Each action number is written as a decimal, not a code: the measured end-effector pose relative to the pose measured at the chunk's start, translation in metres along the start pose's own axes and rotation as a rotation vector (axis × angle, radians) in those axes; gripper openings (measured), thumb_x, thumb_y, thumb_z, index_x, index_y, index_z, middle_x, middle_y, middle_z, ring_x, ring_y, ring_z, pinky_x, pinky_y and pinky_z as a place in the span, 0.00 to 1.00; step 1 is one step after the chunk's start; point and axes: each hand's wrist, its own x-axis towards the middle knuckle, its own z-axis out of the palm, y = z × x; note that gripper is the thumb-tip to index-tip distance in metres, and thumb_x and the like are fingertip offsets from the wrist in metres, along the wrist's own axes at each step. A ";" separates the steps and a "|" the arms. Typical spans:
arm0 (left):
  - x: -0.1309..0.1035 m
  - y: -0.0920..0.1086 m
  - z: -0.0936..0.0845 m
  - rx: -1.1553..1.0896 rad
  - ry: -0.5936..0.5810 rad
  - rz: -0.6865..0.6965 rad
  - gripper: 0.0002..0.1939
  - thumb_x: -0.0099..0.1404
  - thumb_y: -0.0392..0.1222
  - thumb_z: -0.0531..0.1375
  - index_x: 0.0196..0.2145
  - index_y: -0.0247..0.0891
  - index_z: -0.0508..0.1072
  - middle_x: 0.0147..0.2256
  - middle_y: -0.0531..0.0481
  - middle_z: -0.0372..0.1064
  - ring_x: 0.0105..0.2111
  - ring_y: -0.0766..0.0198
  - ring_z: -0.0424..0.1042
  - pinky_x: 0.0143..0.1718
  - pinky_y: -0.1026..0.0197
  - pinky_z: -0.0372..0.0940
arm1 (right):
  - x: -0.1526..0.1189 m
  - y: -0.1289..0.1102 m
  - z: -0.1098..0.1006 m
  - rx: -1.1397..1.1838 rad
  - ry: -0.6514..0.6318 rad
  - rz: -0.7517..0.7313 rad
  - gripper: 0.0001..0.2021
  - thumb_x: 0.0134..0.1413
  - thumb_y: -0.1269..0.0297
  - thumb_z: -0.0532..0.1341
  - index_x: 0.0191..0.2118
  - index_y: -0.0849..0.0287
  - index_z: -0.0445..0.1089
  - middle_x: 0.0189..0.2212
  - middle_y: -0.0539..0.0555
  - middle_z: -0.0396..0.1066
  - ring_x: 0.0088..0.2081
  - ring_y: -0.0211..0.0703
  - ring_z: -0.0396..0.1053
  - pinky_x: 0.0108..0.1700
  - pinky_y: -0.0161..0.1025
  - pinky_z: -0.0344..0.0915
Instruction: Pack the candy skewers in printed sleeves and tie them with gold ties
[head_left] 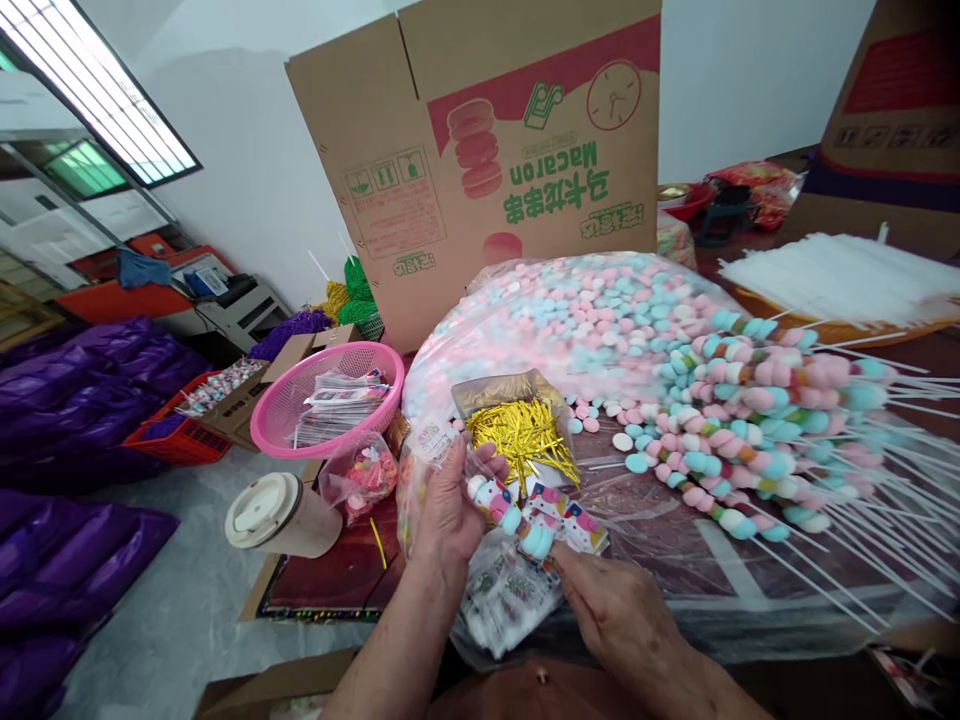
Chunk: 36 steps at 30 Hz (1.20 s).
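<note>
The skewer point(512, 520) hangs between the two hands above the middle of the tabletop's near edge, its long axis slanting from the left fingers at the upper end down to the right fingers at the lower end. The left hand point(448, 510) is half curled, palm turned toward the skewer, with the upper end against its fingers; whether they pinch it or only steady it I cannot tell. The right hand point(621, 600) is closed, thumb and forefinger together at the lower end. Both hands are about equally near.

The skewer is a row of soft, rounded blue and white lumps, with brightly printed film over part of it. Just beyond it lie glossy printed sleeves point(581, 528) and a tangle of thin, shiny gold ties point(517, 435) in a clear bag. Below it, toward the near edge, are flat clear bags point(506, 605) with a crinkled sheen.

Plastic film covers the tabletop point(637, 515). Toward its far edge swells a heap point(555, 320) of matte, pastel, button-shaped candies under clear plastic; toward the right edge lie twisted, lumpy finished skewers point(765, 400) with smooth white sticks pointing outward. Near the left edge are a ridged-lid cup point(289, 515) and a pink mesh basket point(274, 395).
</note>
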 end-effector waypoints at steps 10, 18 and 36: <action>-0.005 -0.005 0.001 -0.203 0.011 -0.133 0.19 0.67 0.46 0.46 0.27 0.34 0.69 0.17 0.51 0.63 0.20 0.64 0.66 0.30 0.54 0.67 | 0.007 0.003 -0.010 -0.378 0.250 -0.201 0.14 0.59 0.77 0.47 0.43 0.70 0.68 0.17 0.51 0.64 0.20 0.39 0.60 0.26 0.39 0.49; 0.000 -0.003 -0.001 -0.283 0.084 -0.017 0.19 0.67 0.47 0.46 0.27 0.37 0.70 0.20 0.52 0.67 0.22 0.63 0.69 0.35 0.52 0.67 | 0.004 -0.010 -0.003 -0.287 0.220 -0.208 0.15 0.59 0.77 0.46 0.41 0.70 0.69 0.18 0.52 0.65 0.21 0.40 0.61 0.27 0.40 0.50; -0.002 -0.004 -0.004 -0.061 -0.048 -0.074 0.21 0.64 0.54 0.49 0.27 0.35 0.70 0.16 0.50 0.65 0.20 0.62 0.68 0.33 0.52 0.68 | 0.008 0.003 -0.015 -0.062 0.151 -0.069 0.13 0.59 0.74 0.46 0.41 0.67 0.67 0.18 0.51 0.69 0.20 0.39 0.66 0.23 0.36 0.53</action>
